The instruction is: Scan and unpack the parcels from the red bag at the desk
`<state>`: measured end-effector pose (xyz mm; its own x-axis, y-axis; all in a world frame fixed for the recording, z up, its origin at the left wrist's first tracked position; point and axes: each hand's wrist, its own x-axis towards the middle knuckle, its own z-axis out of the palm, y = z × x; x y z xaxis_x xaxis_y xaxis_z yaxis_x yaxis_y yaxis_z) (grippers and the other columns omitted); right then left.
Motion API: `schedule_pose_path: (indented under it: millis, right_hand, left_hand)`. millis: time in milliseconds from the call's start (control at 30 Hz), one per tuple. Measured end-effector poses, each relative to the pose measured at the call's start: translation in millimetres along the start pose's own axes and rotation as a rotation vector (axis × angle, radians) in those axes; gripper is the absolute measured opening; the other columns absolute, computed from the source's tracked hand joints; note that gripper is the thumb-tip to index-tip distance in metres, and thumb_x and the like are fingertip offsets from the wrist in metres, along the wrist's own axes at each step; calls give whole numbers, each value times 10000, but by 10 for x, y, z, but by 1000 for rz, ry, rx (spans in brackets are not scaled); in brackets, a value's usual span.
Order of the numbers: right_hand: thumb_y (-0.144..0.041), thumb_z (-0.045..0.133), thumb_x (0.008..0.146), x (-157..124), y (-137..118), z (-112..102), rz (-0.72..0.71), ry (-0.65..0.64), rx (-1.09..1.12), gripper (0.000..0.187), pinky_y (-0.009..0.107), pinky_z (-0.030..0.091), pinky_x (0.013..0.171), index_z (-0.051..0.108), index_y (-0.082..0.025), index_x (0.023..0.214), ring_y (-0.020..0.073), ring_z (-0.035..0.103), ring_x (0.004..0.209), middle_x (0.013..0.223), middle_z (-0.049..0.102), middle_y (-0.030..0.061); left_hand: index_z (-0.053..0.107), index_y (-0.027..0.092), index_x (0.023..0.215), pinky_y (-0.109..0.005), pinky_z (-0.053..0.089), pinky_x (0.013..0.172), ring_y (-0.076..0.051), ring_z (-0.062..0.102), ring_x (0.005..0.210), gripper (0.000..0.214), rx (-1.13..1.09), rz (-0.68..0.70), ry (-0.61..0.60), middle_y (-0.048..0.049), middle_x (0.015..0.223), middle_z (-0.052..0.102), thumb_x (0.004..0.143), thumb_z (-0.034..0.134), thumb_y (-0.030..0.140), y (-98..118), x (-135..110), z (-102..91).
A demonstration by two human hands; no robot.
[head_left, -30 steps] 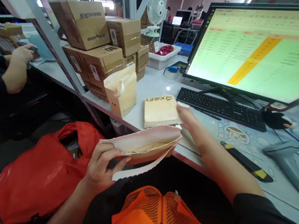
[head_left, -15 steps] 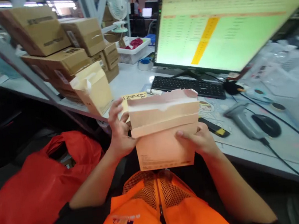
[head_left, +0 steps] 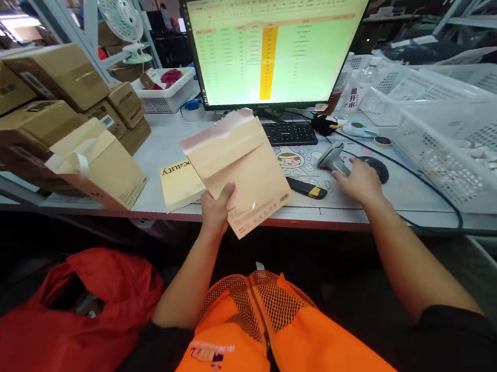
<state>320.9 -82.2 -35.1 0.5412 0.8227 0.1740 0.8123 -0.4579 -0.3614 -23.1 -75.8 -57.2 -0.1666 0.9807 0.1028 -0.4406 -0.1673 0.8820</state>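
My left hand (head_left: 215, 210) grips a pale tan cardboard mailer (head_left: 246, 171) by its lower left edge, thumb on the front. The mailer is tilted, its torn-edged flap at the top and small print with a barcode at the bottom. Over on the desk, my right hand (head_left: 362, 184) closes around the handle of a grey barcode scanner (head_left: 333, 158), whose head points away to the left. The fingers partly hide the handle. A black mouse (head_left: 377, 168) lies just beside that hand. Behind the mailer lies a yellow booklet (head_left: 179, 186) with "beauty" lettering.
A second opened mailer (head_left: 102, 165) stands at the left by stacked cartons (head_left: 55, 74). A monitor (head_left: 276, 48) and keyboard (head_left: 290, 133) are ahead. A black-and-yellow cutter (head_left: 307, 187) lies mid-desk. White baskets (head_left: 438, 167) stand right; a red bag (head_left: 67, 338) sits lower left.
My right hand has let go of the mailer and moved right to the scanner. The left hand now holds the mailer alone, tilted. The view has turned right.
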Motion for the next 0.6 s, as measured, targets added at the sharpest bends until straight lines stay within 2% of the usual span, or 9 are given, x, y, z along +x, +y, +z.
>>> schedule_pose_path:
  millis: [67, 100, 200, 300, 367, 433, 500, 600]
  right_hand:
    - [-332, 646, 907, 167, -117, 58, 53, -129, -150, 656, 550, 466, 1088, 513, -6, 1460, 448, 560, 1344, 1413, 587, 335]
    - [-297, 636, 907, 203, -194, 75, 75, -154, -176, 645, 540, 473, 1079, 504, 10, 1459, 445, 562, 1346, 1405, 583, 349]
    - [-295, 622, 915, 184, -364, -13, 88, -136, -158, 538, 531, 499, 1030, 590, 26, 1347, 445, 611, 1280, 1320, 622, 367]
    - [-463, 627, 934, 34, -349, -320, -28, -206, -41, 416, 424, 572, 845, 713, -94, 1106, 343, 734, 965, 1023, 744, 217]
    - [-558, 650, 894, -131, -283, -555, -170, -334, 158, 421, 338, 558, 661, 712, -151, 980, 247, 702, 711, 796, 725, 105]
    - [-613, 696, 821, -312, -239, -732, -292, -462, 345, 459, 296, 482, 506, 701, -170, 938, 190, 602, 546, 660, 663, 44]
    - [-622, 724, 775, -449, -238, -814, -380, -510, 396, 467, 280, 419, 444, 707, -176, 914, 167, 538, 491, 609, 625, 21]
    - [-624, 688, 808, -461, -265, -761, -461, -440, 349, 459, 282, 428, 471, 726, -183, 927, 178, 569, 530, 647, 649, 28]
  left_hand:
    - [755, 117, 1015, -400, 652, 899, -305, 774, 1005, 624, -41, 81, 80, -161, 1082, 797, 606, 980, 531, 7, 118, 66]
    - [753, 118, 1025, -401, 650, 908, -301, 774, 1012, 624, -49, 112, 108, -163, 1092, 796, 616, 975, 532, 12, 170, 86]
    - [754, 113, 1045, -381, 648, 905, -292, 776, 1021, 599, -28, 203, 167, -171, 1118, 794, 660, 952, 527, 24, 296, 97]
    - [759, 105, 1059, -379, 643, 906, -299, 776, 1036, 558, 22, 260, 203, -184, 1147, 789, 705, 932, 500, 5, 394, 63]
    - [762, 106, 1076, -391, 636, 925, -307, 771, 1064, 531, 40, 260, 202, -186, 1160, 786, 737, 911, 486, -36, 444, 48]
    - [765, 110, 1085, -397, 631, 941, -308, 766, 1085, 507, 39, 246, 182, -182, 1164, 787, 762, 892, 481, -90, 474, 57]
    - [767, 110, 1081, -393, 634, 928, -306, 768, 1078, 497, 30, 228, 164, -180, 1158, 789, 772, 881, 482, -143, 478, 89]
    - [768, 104, 1058, -384, 640, 893, -306, 775, 1047, 503, 22, 196, 150, -182, 1137, 794, 760, 883, 493, -192, 441, 125]
